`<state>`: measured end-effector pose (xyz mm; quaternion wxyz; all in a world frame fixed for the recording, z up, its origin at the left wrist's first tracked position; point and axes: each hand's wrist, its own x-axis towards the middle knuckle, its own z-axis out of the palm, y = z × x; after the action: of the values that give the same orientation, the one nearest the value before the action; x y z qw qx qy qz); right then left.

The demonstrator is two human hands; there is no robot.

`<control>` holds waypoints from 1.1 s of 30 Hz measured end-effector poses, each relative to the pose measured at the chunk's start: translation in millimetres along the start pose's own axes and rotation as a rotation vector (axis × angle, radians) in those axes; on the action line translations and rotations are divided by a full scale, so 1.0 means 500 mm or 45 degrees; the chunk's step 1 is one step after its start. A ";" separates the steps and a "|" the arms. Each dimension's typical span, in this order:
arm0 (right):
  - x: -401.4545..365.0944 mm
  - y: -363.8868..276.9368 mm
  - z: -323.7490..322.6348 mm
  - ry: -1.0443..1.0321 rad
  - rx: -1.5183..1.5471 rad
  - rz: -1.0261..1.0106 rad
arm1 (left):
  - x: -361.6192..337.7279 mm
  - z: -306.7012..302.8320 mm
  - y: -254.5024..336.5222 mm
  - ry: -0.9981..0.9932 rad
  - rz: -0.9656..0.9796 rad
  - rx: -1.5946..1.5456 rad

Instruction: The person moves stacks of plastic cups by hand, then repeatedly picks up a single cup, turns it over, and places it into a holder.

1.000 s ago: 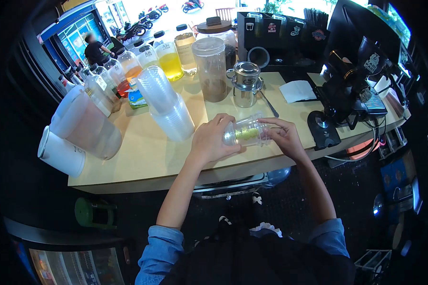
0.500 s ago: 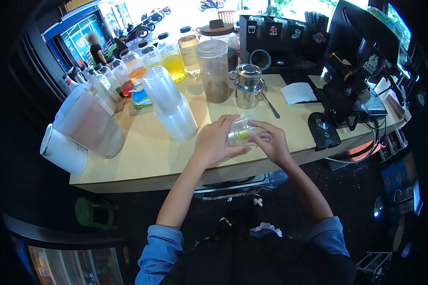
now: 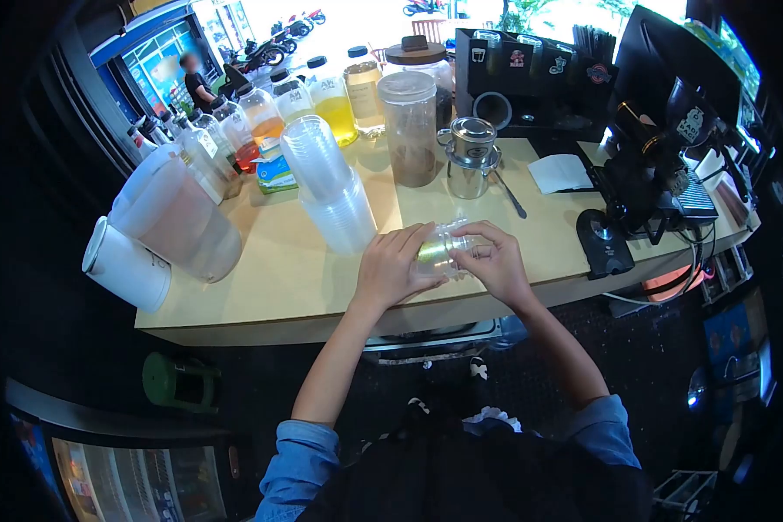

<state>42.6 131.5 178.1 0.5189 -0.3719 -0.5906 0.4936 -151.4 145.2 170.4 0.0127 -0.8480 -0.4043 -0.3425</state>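
Since the earlier frame, my right hand (image 3: 496, 265) has been drawing in toward my left hand (image 3: 390, 268), and the small clear plastic cup (image 3: 432, 253) with a yellow-green patch is now sitting nearer the tall stack of nested clear plastic cups (image 3: 343, 217). That is leaving the cup lying on its side between my two hands, just in front and to the right of the stack, over the pale wooden surface (image 3: 278, 278).

My left grip is curving partly closed, thumb and fingers wrapping around the cup's body. My right grip is narrowing to a near pinch, its bent fingers and thumb touching the cup's open end; whether they are also holding something thin there, I cannot tell. Whether the yellow-green is print or contents, I cannot tell either.

Behind the stack, a lidded bottle of bright yellow liquid (image 3: 337, 120) is standing upright. To the stack's right, a tall clear canister of brown powder (image 3: 411, 158) is standing, with a silver metal drip filter (image 3: 473, 146) beyond it and a metal spoon (image 3: 511, 197) lying beside that. To the stack's left, a large translucent pitcher (image 3: 187, 222) is leaning, with a white cylindrical tub (image 3: 129, 271) tilting beside it.
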 end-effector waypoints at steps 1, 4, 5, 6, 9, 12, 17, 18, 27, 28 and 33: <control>-0.002 0.000 0.000 0.011 -0.052 -0.034 | -0.002 0.002 -0.001 0.025 0.019 0.014; -0.008 -0.004 -0.005 0.030 -0.132 -0.082 | -0.009 0.006 -0.001 0.079 0.046 0.025; -0.010 -0.005 -0.007 0.036 -0.159 -0.097 | -0.011 0.007 0.000 0.109 0.053 0.023; -0.011 -0.005 -0.010 0.037 -0.161 -0.095 | -0.014 0.009 0.000 0.109 0.052 0.021; -0.015 -0.005 -0.023 0.017 -0.198 -0.145 | -0.023 0.010 -0.001 0.168 0.040 0.022; -0.014 -0.008 -0.049 0.050 -0.219 -0.205 | -0.032 0.003 -0.014 0.176 -0.114 -0.077; -0.017 -0.023 -0.063 -0.046 -0.056 0.115 | -0.035 0.010 -0.019 0.240 -0.011 -0.087; -0.017 -0.022 -0.061 -0.044 -0.057 0.115 | -0.034 0.012 -0.018 0.240 -0.010 -0.089; -0.022 -0.033 -0.052 -0.110 -0.168 -0.027 | -0.034 0.015 -0.019 0.245 -0.001 -0.099; -0.023 -0.033 -0.053 -0.132 -0.180 -0.032 | -0.034 0.015 -0.020 0.232 -0.002 -0.109; -0.034 -0.022 -0.038 -0.169 -0.358 -0.143 | -0.028 0.017 -0.011 0.211 -0.015 -0.147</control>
<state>64.9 116.5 183.9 0.4484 -0.3740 -0.7066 0.3998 -156.6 141.9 154.3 -0.0049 -0.8135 -0.3864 -0.4345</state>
